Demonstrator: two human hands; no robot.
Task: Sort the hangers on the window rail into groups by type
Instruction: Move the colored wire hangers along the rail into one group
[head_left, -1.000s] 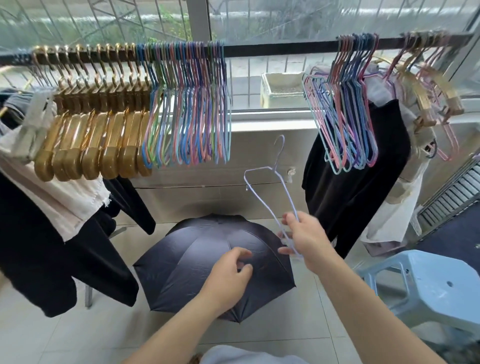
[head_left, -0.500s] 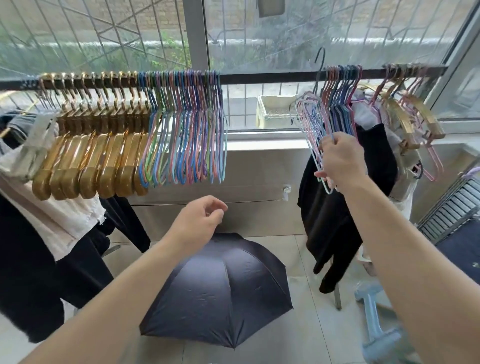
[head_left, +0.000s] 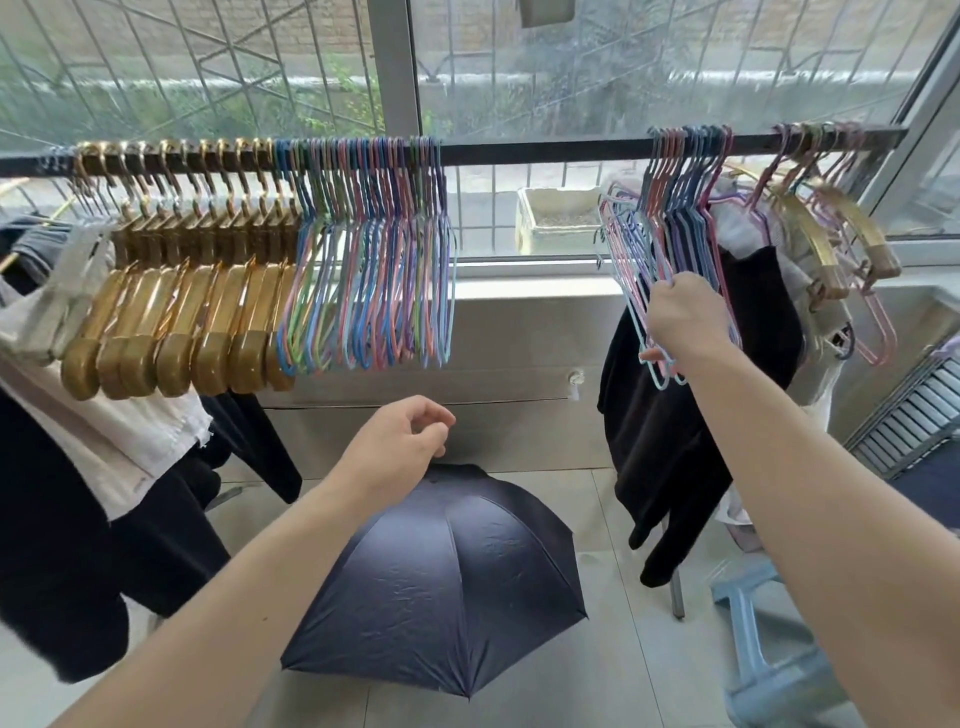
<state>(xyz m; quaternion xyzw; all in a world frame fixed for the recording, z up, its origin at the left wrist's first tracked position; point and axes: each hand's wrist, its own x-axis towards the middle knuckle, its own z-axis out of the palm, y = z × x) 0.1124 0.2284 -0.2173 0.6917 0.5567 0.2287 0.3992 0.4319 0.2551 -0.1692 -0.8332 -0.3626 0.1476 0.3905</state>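
Window rail (head_left: 545, 151), dark metal, runs L to R across the frame in front of the glass. Open dark-blue umbrella (head_left: 441, 587) sits on the tiled floor below, between the two forearms. Black garment (head_left: 675, 415) hangs under the rail's R part; black and white clothes (head_left: 78, 441) hang at far L, partly behind the gold hangers. Light-blue plastic stool (head_left: 769, 670) at bottom R, partly cut off by the R arm.

On the rail's L half: a tight row of gold hangers (head_left: 182, 312), w/ a dense bunch of coloured wire hangers (head_left: 374, 280) touching it on its R. Bare stretch of rail after that. R side: second bunch of coloured wire hangers, the right wire bunch (head_left: 670, 223), hooks over the rail. Beyond it, near the rail's R end, a mixed lot of gold and pink hangers (head_left: 841, 228), not grouped.

Cream planter box (head_left: 558, 221) sits outside on the sill, behind the bare stretch.

Right hand (head_left: 685, 317) is raised at the lower part of the right wire bunch, fingers curled round several of its wire frames, gripping them; which single hanger, can't tell. Left hand (head_left: 405, 441) is lower, mid-frame, above the umbrella, fingers loosely curled, holding nothing, touching nothing.
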